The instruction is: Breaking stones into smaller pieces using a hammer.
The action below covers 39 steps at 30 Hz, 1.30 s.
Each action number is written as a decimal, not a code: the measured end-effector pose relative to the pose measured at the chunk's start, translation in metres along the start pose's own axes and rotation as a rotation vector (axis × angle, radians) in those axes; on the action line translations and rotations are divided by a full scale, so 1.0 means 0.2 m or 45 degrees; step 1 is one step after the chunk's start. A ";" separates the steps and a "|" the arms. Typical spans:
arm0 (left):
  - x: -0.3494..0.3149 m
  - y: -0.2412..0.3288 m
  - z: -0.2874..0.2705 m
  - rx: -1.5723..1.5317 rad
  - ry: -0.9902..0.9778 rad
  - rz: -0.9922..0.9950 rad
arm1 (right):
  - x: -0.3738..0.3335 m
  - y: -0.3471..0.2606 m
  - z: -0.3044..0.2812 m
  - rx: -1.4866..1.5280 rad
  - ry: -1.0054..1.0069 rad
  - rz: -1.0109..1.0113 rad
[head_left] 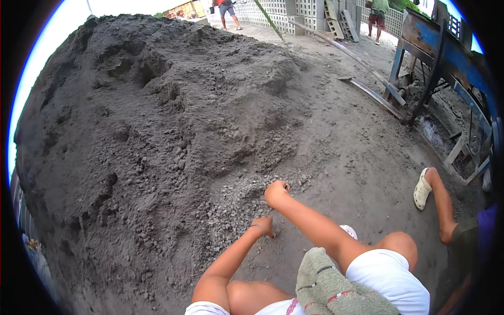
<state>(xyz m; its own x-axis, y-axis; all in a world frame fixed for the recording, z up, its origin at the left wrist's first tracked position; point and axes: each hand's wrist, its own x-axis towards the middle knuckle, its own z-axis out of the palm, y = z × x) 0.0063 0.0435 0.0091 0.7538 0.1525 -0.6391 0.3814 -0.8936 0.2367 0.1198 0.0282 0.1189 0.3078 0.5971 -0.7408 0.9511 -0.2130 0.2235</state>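
My right hand (276, 193) is curled closed just above the ground, beside a patch of loose grey gravel (231, 205). Whatever its fingers hold, if anything, is hidden. Nearer to me, my left hand (264, 226) reaches down at the gravel's right edge, with a thin band on the wrist. Its fingers are bent together toward the ground, and I cannot make out anything between them. Behind the gravel rises a large heap of dark grey sand (152, 105), with small lumps along its foot. A grey-green cloth (336, 286) hangs in front of my lap.
At the right stands a rusty blue metal machine frame (446, 58). A long pole (346, 52) and a metal strip (373, 97) lie beside it. Another person's leg in a pale clog (422, 190) is close on my right. Stacked blocks (310, 16) and people stand farther back.
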 end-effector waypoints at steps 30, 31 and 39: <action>-0.07 -0.01 -0.12 -0.006 0.185 -0.057 | -0.11 0.28 0.16 0.239 0.512 -0.039; -0.07 0.00 -0.10 0.014 0.177 -0.076 | -0.11 0.28 0.16 0.223 0.502 -0.046; 0.02 0.03 0.02 0.157 0.245 -0.149 | -0.07 0.24 0.15 0.137 0.461 -0.017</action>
<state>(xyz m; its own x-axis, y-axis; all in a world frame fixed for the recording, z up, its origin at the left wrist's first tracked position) 0.0087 0.0363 0.0053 0.8007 0.3250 -0.5032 0.4128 -0.9081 0.0703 0.1601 -0.0142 0.1216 0.3025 0.8311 -0.4666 0.9530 -0.2722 0.1330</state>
